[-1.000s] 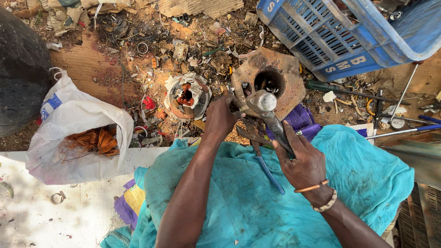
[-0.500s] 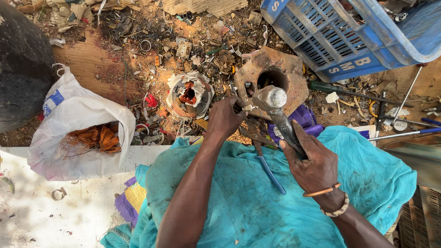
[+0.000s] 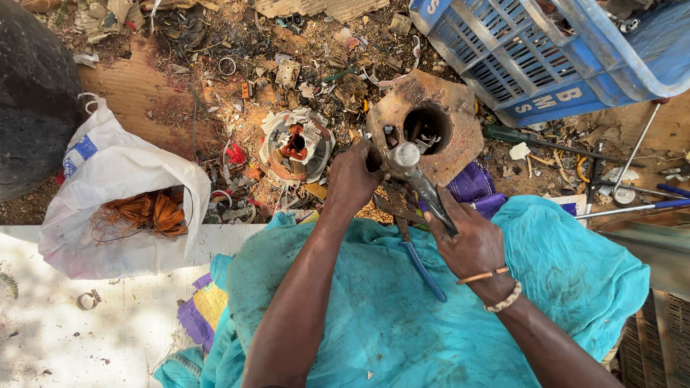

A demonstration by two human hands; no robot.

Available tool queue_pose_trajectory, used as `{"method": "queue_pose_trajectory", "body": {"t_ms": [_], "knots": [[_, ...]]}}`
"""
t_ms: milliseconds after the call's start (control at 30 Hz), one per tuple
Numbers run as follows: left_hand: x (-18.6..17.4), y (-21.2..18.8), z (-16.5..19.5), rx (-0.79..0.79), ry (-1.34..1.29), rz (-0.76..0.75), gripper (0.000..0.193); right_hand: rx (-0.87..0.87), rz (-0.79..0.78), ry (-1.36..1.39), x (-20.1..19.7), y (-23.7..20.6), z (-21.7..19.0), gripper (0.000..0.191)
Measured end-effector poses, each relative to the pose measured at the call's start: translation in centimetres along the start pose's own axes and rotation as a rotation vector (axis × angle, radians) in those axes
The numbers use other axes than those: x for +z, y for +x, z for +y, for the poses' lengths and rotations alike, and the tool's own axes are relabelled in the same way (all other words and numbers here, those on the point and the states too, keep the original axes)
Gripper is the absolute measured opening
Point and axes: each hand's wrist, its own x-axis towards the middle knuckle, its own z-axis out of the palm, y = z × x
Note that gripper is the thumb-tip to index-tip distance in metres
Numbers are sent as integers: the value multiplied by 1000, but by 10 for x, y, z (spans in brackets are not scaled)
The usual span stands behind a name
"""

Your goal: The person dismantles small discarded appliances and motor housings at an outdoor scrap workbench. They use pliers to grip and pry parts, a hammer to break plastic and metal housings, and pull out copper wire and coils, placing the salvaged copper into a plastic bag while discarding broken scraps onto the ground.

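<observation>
My right hand (image 3: 471, 241) grips the handle of a metal hammer (image 3: 406, 158), whose round head sits over the near rim of a rusty block with a round hole (image 3: 460, 108). My left hand (image 3: 352, 176) is closed on a small dark part held against that rim, right beside the hammer head. What the part is stays hidden under my fingers. Blue-handled pliers (image 3: 420, 262) lie on the teal cloth (image 3: 575, 266) over my lap, between my forearms. A motor stator with copper windings (image 3: 296, 147) lies on the ground just left of my left hand.
A white plastic bag holding copper wire (image 3: 147, 212) sits at the left. A blue plastic crate (image 3: 546, 50) stands at the upper right. A screwdriver (image 3: 546, 141) and thin rods (image 3: 632, 208) lie at the right. Scrap and debris litter the dirt. A dark round mass (image 3: 32, 100) is far left.
The view has shifted slightly. The hammer head has come down a little toward the block's rim, and my right hand has slid along the handle. My left hand keeps its grip.
</observation>
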Motion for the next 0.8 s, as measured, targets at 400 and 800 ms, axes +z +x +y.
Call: {"method": "queue_pose_trajectory", "body": {"t_ms": [400, 800], "knots": [[-6, 3, 6, 10, -2, -14, 28, 14, 23, 4, -7, 1, 2, 51], [-20, 4, 13, -82, -40, -92, 26, 293, -67, 260, -10, -17, 21, 57]]}}
